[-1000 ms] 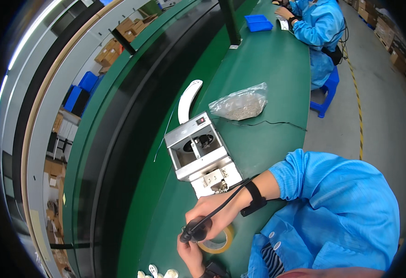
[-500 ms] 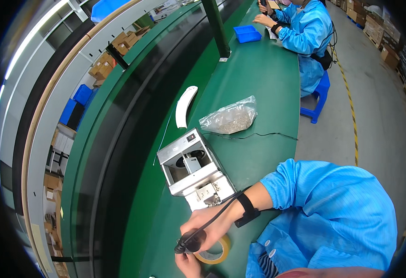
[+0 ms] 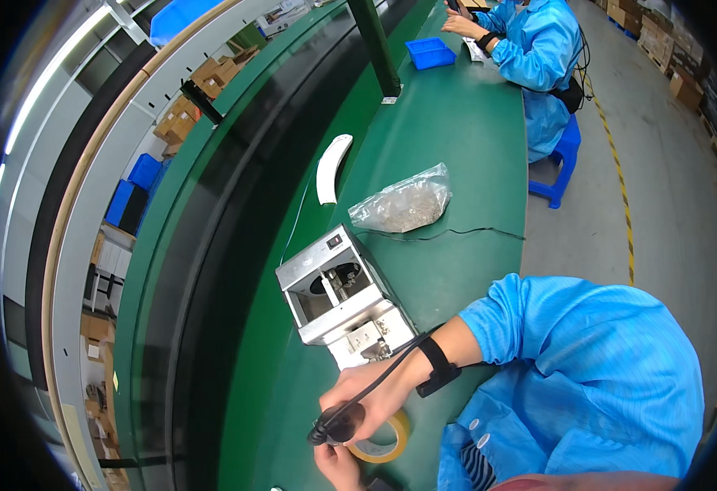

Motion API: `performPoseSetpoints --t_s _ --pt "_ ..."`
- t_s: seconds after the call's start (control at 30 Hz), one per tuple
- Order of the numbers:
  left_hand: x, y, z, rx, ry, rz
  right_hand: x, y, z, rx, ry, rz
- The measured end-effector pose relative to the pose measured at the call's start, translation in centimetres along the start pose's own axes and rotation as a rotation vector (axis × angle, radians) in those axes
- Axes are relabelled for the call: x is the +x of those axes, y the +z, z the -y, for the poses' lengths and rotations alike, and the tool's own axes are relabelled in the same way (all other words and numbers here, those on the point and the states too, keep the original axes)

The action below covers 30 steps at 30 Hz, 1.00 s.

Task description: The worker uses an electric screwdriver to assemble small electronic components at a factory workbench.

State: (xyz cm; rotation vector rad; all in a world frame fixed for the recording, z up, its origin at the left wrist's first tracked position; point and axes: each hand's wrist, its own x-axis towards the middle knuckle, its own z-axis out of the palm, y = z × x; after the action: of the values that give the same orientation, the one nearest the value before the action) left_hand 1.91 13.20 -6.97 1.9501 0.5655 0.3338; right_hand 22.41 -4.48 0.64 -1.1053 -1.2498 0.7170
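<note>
My right hand (image 3: 362, 395) comes in from the right with a black strap round its wrist. A dark round device (image 3: 343, 421) with a cable covers much of its fingers, which look curled. Just below, my left hand (image 3: 338, 466) meets its fingertips, fingers bent together. Whatever they pinch is too small or hidden to make out. Beside the hands a roll of yellowish tape (image 3: 395, 446) lies on the green bench. Beyond them stands a grey metal box machine (image 3: 317, 327) with an open top, a mechanism inside and a small switch.
Behind the machine lies a clear plastic bag (image 3: 407, 204) of small metal pieces, with a black cable (image 3: 456, 232) nearby. A white curved part (image 3: 331, 172) rests on the green strip to the left. A co-worker (image 3: 538, 49) sits farther up near a blue tray (image 3: 430, 54).
The white curved part has moved farther away along the strip. Inside the machine, a grey block has shifted and more of the mechanism shows. Both hands stay nearly in place.
</note>
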Motion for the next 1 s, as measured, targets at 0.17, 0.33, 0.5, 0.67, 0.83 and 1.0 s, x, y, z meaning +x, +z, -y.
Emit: performPoseSetpoints --t_s 0.17,0.33,0.5,0.67,0.83,1.0 --pt "-0.1 0.7 -0.8 -0.040 0.028 -0.039 -0.1 0.2 -0.1 -0.010 -0.002 0.010" --pt "-0.3 0.0 -0.8 0.055 0.009 0.002 -0.1 0.0 0.7 -0.017 0.002 0.029" --pt "-0.1 0.5 -0.6 -0.038 0.000 -0.023 -0.1 -0.3 0.6 0.007 0.009 0.008" --pt "-0.2 0.4 -0.7 -0.027 -0.001 -0.005 0.0 -0.1 0.1 0.001 0.024 0.019" --pt "-0.2 0.7 -1.1 -0.060 0.026 -0.030 -0.1 -0.2 0.6 0.002 0.024 0.023" --pt "-0.1 0.4 -1.0 -0.012 0.023 0.008 -0.1 -0.3 0.4 0.010 0.031 0.015"
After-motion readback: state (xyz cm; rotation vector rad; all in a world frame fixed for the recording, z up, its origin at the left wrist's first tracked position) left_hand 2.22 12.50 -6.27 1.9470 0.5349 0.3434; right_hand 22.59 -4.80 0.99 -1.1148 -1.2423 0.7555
